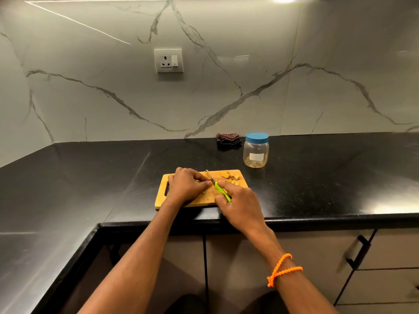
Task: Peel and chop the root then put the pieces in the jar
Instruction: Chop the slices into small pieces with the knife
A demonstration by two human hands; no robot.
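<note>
Worktop (90, 177): black stone, wide, running left to right under everything.
Board (204, 196): wooden, at the near edge of the worktop, handle slot to the left.
Jar (256, 150): far right of the board, well apart from it, blue lid on, a few pieces at the bottom.
Left hand (188, 185): fingers curled down, pinning the root, which is almost wholly hidden beneath them, mid-board.
Right hand (238, 200): wrapped round the green handle, near right of the root.
Knife (218, 188): long axis near-right to far-left, tip pointing at the left fingertips, blade just beside them.
Cut pieces (229, 175): piled at the board's far right corner.
Root's own direction: cannot tell, it's covered.
Next call: jar lid must come off; the right hand is nearer.
</note>
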